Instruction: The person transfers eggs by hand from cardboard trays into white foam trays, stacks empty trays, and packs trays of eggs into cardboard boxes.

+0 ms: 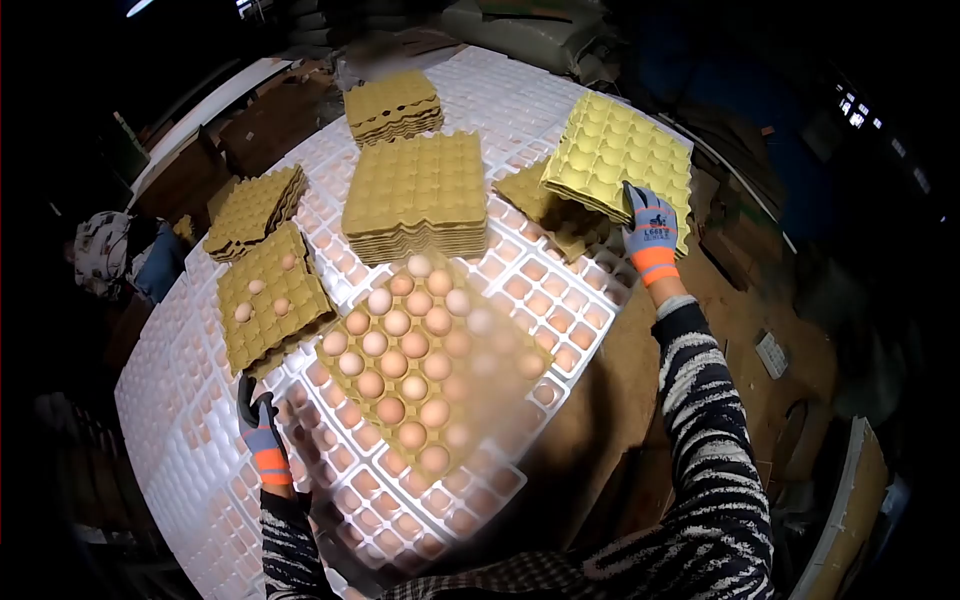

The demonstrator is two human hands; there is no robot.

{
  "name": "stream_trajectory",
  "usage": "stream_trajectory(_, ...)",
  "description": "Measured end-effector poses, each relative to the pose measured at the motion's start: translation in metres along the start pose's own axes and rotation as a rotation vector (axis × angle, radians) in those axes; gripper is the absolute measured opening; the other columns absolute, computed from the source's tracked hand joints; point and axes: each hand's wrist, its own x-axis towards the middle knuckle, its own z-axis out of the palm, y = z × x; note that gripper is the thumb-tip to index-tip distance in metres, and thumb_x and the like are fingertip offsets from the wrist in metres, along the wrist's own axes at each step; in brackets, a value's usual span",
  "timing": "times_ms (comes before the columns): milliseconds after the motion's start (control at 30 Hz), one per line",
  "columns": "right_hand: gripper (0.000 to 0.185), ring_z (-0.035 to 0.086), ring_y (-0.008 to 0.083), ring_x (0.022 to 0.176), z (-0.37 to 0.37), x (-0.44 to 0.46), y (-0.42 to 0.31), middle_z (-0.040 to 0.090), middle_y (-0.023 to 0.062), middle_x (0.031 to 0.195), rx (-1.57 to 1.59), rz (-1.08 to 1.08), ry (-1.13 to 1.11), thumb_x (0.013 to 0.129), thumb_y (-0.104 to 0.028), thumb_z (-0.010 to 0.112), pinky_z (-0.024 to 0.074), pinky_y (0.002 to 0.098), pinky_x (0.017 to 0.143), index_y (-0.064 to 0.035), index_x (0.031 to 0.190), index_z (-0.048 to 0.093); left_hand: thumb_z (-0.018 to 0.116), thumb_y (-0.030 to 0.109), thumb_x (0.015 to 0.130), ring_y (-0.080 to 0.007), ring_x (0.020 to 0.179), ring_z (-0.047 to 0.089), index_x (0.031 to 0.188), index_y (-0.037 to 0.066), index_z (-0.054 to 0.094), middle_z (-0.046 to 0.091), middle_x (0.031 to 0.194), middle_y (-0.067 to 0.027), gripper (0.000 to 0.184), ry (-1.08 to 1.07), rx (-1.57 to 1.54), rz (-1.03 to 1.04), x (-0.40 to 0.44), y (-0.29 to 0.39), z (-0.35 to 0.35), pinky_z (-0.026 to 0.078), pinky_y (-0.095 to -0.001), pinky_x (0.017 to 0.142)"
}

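Note:
My right hand (652, 228), in a grey glove with an orange cuff, grips the near edge of a tilted stack of yellow egg trays (612, 155). My left hand (262, 430), gloved alike, has its thumb and fingers apart. Its fingertips are at the lower corner of an egg tray (262, 335) that carries several eggs on the left; whether they touch it is unclear. Between my hands, a pulp tray (515, 345) full of brown and pinkish eggs (413, 345) rests on white plastic egg trays. Its right part is hazy.
White plastic trays of eggs (190, 430) spread across the surface. A tall stack of pulp trays (415, 185) stands in the middle, with another stack (392, 105) behind it and one (255, 210) at left. More pulp trays (545, 205) lie beneath the yellow stack.

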Motion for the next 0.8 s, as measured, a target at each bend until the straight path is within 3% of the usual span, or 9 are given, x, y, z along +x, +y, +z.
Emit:
stream_trajectory(67, 0.066, 0.058, 0.0295, 0.116, 0.031, 0.041, -0.032, 0.059, 0.009, 0.129, -0.095, 0.091, -0.017, 0.079, -0.022, 0.075, 0.0446, 0.0448, 0.1, -0.0184, 0.142, 0.054, 0.062, 0.012, 0.097, -0.0146, 0.108, 0.062, 0.151, 0.009, 0.047, 0.056, 0.146, -0.0049, 0.056, 0.048, 0.069, -0.031, -0.055, 0.004, -0.027, 0.051, -0.0276, 0.079)
stream_trajectory(167, 0.045, 0.062, 0.0313, 0.112, 0.109, 0.094, -0.068, 0.062, 0.0128, 0.123, -0.2, 0.248, -0.124, 0.084, -0.02, 0.066, 0.0506, 0.0462, 0.087, -0.0151, 0.129, 0.061, 0.057, -0.001, 0.091, -0.0077, 0.084, 0.056, 0.15, 0.005, 0.047, 0.057, 0.142, -0.0055, 0.059, 0.172, 0.074, -0.189, -0.13, -0.005, -0.064, 0.046, -0.0221, 0.069)
stream_trajectory(233, 0.049, 0.061, 0.0325, 0.115, 0.131, 0.102, -0.098, 0.06, 0.0127, 0.127, -0.136, 0.27, -0.353, 0.084, -0.032, 0.072, 0.051, 0.0458, 0.091, -0.014, 0.128, 0.059, 0.056, -0.005, 0.09, -0.0081, 0.083, 0.056, 0.148, 0.004, 0.048, 0.058, 0.14, -0.0068, 0.059, 0.254, 0.084, -0.31, -0.175, -0.011, -0.087, 0.048, -0.0229, 0.069)
stream_trajectory(300, 0.106, 0.056, 0.0348, 0.125, 0.154, 0.092, -0.124, 0.052, 0.0129, 0.144, 0.002, 0.329, -0.642, 0.072, -0.056, 0.083, 0.0466, 0.0488, 0.103, -0.0096, 0.154, 0.035, 0.055, -0.007, 0.09, -0.0098, 0.085, 0.058, 0.148, 0.003, 0.048, 0.059, 0.14, -0.0088, 0.059, 0.223, 0.191, -0.232, -0.216, -0.049, -0.128, 0.05, -0.0245, 0.073)
stream_trajectory(400, 0.106, 0.053, 0.0366, 0.128, 0.202, 0.054, -0.135, 0.053, 0.0146, 0.143, -0.111, 0.236, -0.408, 0.072, -0.045, 0.084, 0.0445, 0.0494, 0.105, -0.0129, 0.157, 0.031, 0.054, -0.006, 0.09, -0.0113, 0.093, 0.06, 0.149, 0.002, 0.048, 0.058, 0.142, -0.0105, 0.059, 0.204, 0.241, -0.318, -0.253, -0.012, -0.125, 0.051, -0.0258, 0.083)
stream_trajectory(500, 0.09, 0.059, 0.035, 0.117, 0.174, 0.044, -0.123, 0.059, 0.0152, 0.128, -0.069, 0.087, -0.456, 0.075, -0.028, 0.082, 0.0488, 0.0453, 0.096, -0.0139, 0.153, 0.039, 0.051, -0.007, 0.09, -0.0149, 0.104, 0.062, 0.149, 0.003, 0.048, 0.058, 0.142, -0.0101, 0.06, 0.085, 0.288, -0.248, -0.261, 0.007, -0.111, 0.051, -0.0287, 0.088)
stream_trajectory(600, 0.075, 0.057, 0.0337, 0.12, 0.11, 0.01, -0.114, 0.058, 0.0114, 0.133, -0.041, 0.045, -0.418, 0.081, -0.024, 0.071, 0.0482, 0.0456, 0.099, -0.017, 0.151, 0.043, 0.059, -0.003, 0.088, -0.0214, 0.117, 0.062, 0.142, 0.002, 0.055, 0.061, 0.138, -0.0125, 0.054, -0.138, 0.344, -0.193, -0.247, 0.067, -0.046, 0.051, -0.0324, 0.095)
stream_trajectory(733, 0.088, 0.047, 0.0362, 0.134, 0.064, -0.047, -0.093, 0.048, 0.0149, 0.148, 0.179, -0.027, -0.402, 0.076, -0.043, 0.08, 0.041, 0.0471, 0.11, -0.0203, 0.152, 0.043, 0.07, 0.004, 0.085, -0.0238, 0.108, 0.065, 0.139, 0.004, 0.058, 0.065, 0.127, -0.0117, 0.055, -0.361, 0.407, 0.016, -0.219, 0.129, 0.025, 0.054, -0.0354, 0.092)
stream_trajectory(800, 0.074, 0.051, 0.0392, 0.129, -0.03, -0.057, -0.126, 0.053, 0.018, 0.143, 0.348, -0.247, -0.16, 0.076, -0.025, 0.083, 0.0428, 0.0488, 0.108, -0.0174, 0.144, 0.054, 0.078, 0.015, 0.081, -0.0323, 0.1, 0.064, 0.131, 0.003, 0.061, 0.067, 0.117, -0.0142, 0.055, -0.469, 0.514, 0.362, -0.201, 0.133, 0.05, 0.053, -0.0405, 0.09)
